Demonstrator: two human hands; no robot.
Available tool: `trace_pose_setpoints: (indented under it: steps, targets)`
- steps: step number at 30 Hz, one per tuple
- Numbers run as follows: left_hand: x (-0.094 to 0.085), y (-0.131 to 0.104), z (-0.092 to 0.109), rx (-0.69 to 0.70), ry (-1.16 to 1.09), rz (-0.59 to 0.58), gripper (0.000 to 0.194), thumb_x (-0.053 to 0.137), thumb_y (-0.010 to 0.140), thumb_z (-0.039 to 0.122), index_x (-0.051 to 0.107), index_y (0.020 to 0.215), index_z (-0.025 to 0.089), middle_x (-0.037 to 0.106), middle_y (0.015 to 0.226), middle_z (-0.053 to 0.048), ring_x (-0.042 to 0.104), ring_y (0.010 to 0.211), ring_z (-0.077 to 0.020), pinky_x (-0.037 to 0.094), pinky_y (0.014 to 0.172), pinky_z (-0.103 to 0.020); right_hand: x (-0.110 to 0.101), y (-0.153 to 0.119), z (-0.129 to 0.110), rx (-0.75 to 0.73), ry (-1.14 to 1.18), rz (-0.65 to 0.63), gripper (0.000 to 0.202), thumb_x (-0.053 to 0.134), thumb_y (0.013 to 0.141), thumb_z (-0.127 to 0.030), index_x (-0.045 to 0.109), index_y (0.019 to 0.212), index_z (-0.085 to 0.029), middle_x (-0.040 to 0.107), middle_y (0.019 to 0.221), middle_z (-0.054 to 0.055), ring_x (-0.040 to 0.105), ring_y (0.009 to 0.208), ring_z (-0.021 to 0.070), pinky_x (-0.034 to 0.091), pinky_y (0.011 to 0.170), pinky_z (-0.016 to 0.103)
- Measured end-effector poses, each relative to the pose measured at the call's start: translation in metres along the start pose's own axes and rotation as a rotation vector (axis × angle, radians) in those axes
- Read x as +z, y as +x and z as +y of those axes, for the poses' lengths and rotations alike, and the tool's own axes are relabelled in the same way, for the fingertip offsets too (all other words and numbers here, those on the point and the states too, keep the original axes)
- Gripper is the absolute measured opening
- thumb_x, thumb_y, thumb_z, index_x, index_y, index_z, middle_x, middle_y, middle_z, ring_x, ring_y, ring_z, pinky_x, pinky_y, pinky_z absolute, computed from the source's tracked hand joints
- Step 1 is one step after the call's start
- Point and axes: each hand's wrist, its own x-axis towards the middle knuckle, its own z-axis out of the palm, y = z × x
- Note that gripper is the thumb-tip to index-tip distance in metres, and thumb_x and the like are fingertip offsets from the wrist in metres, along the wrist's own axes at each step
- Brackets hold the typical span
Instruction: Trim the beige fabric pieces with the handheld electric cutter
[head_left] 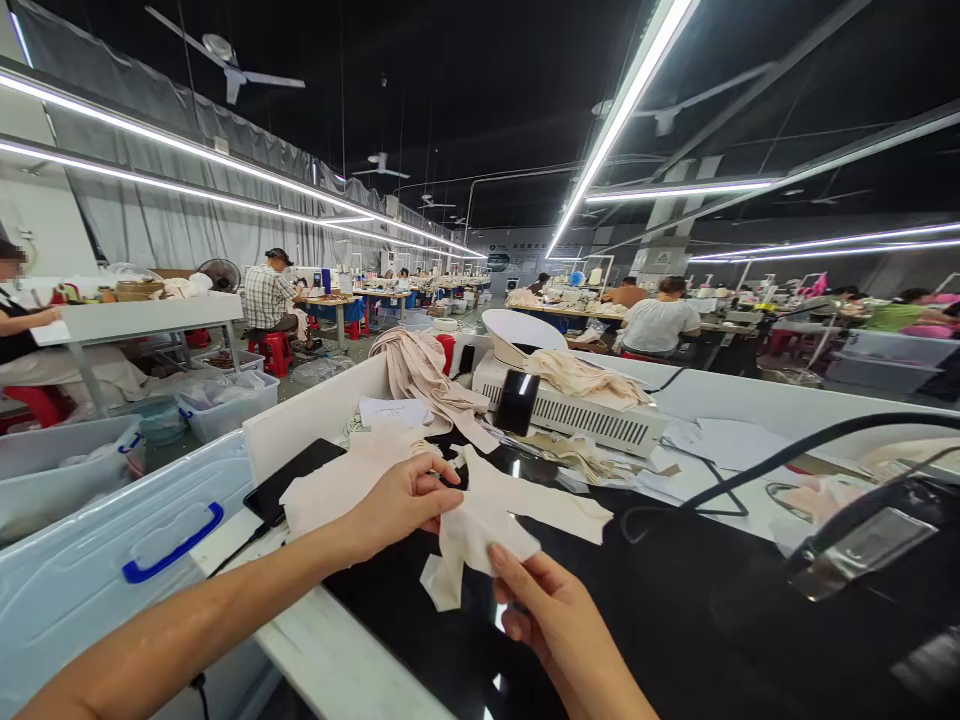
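Observation:
A small cream fabric piece [472, 530] is stretched between my two hands above a glossy black work surface [420, 650]. My left hand [409, 500] pinches its upper left edge between thumb and fingers. With thumb and fingertips, my right hand [547, 610] grips the lower right edge, and one corner of the cloth hangs down between them. Just behind lies another cream fabric piece [555, 500] on the black surface. To the left, a larger cream piece [330, 490] rests partly behind my left wrist.
Beyond my hands a phone [517, 400] leans on a white vented box [592, 415]. Draped beige cloth strips [427, 375] hang over the low white partition. A black hose [787, 450] arches at right. A lidded bin with a blue handle [172, 545] stands left. Several people sit at farther tables.

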Motion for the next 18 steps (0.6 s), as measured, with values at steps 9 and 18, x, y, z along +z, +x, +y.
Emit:
trace_pose_setpoints:
  steps: [9, 18]
  targets:
    - [0.023, 0.007, -0.020, -0.058, -0.105, 0.106, 0.072, 0.115, 0.088, 0.071, 0.076, 0.126, 0.024, 0.079, 0.100, 0.000, 0.080, 0.096, -0.0212, 0.066, 0.091, -0.033, 0.001, -0.019, -0.001, 0.108, 0.046, -0.082, 0.078, 0.124, 0.064, -0.082, 0.083, 0.078, -0.018, 0.061, 0.064, -0.002, 0.050, 0.055, 0.0091, 0.046, 0.051, 0.023]
    - [0.037, 0.005, -0.018, 0.019, -0.065, 0.115, 0.034, 0.092, 0.107, 0.045, 0.077, 0.126, 0.022, 0.066, 0.086, 0.006, 0.061, 0.080, -0.0169, 0.049, 0.078, -0.028, -0.006, -0.028, -0.008, 0.146, 0.055, -0.106, 0.082, 0.122, 0.065, -0.089, 0.080, 0.084, -0.021, 0.074, 0.084, 0.002, 0.054, 0.064, 0.0096, 0.043, 0.048, 0.018]
